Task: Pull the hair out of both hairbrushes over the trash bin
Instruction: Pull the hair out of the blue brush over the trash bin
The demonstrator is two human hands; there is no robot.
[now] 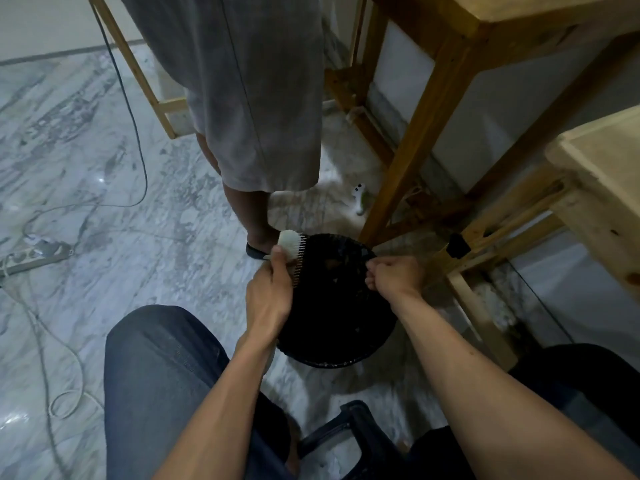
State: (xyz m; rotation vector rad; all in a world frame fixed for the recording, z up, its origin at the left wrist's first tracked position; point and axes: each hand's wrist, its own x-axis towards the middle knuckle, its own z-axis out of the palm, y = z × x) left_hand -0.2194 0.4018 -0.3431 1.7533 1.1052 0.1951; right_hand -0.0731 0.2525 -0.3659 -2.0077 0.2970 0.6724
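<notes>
Floor (pixel 86 140): grey-veined marble, with loose cables and a power strip (pixel 33 254) lying at the left.
Wooden frames (pixel 426 126): pale timber legs and a tabletop edge stand at the right, just behind the bin.
Standing person (pixel 249 98): grey shorts and bare legs, one sandalled foot just beyond the bin's far-left rim.
Trash bin (pixel 343 351): round, black, dark inside, on the floor between the seated person's knees; contents cannot be made out.
Left hand (pixel 272 296): grip wrapped tight around the hairbrush's handle, thumb pressed along the pale back.
Right hand (pixel 398 275): grip pinched narrow, fingertips (pixel 371 271) bunched together above the bin's right side; whether hair sits between them is too dark to tell.
Hairbrush (pixel 291 244): pale body, held upright over the bin's left rim, its row of pins facing right toward the other hand, the two well apart across the opening.
Second brush: not seen in this view.
</notes>
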